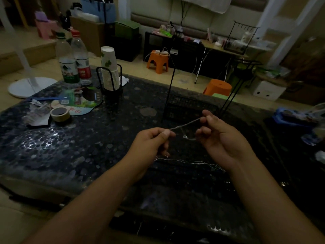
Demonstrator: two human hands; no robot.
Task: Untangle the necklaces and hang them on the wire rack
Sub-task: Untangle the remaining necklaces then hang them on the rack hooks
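Note:
A thin silver necklace chain (186, 124) is stretched taut between my two hands above the dark table. My left hand (151, 141) pinches one end between thumb and forefinger. My right hand (218, 136) pinches the other end higher up, and a small ring pendant (185, 137) dangles on a loop between the hands. More fine chain (190, 162) trails below both hands onto the table (70, 147), tangled near my right wrist. The black wire rack (190, 108) stands just beyond my hands, its thin upright rods rising from a mesh base.
At the table's back left stand two water bottles (75, 62), a stack of paper cups in a black holder (110, 71), a tape roll (60, 113) and a printed fan (79, 101). Blue items (295, 117) lie at the right edge. Orange stools (217, 88) stand on the floor beyond.

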